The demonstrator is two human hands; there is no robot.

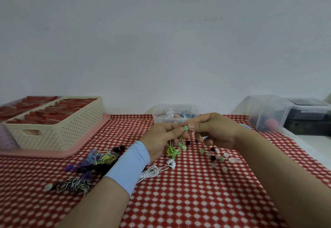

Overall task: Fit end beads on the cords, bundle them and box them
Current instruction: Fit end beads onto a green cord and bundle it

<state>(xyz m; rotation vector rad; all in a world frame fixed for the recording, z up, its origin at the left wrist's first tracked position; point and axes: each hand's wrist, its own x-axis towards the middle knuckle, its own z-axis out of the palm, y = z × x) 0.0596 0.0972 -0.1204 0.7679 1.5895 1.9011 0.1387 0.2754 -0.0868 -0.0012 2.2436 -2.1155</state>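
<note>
With the left hand (161, 138) pinching the cord (172, 150) and the right hand (211, 129) pinching a bead (186, 128) against it, a slip could have dropped it among loose beads (222, 158) at four o'clock.

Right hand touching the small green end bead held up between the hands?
Touching. Head view: the right hand pinches the small green end bead between thumb and forefinger, no gap; the left hand holds the thin green cord.

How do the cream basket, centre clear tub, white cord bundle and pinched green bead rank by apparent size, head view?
Largest first: cream basket; clear tub; white cord bundle; green bead. Distance doesn't change it.
</note>
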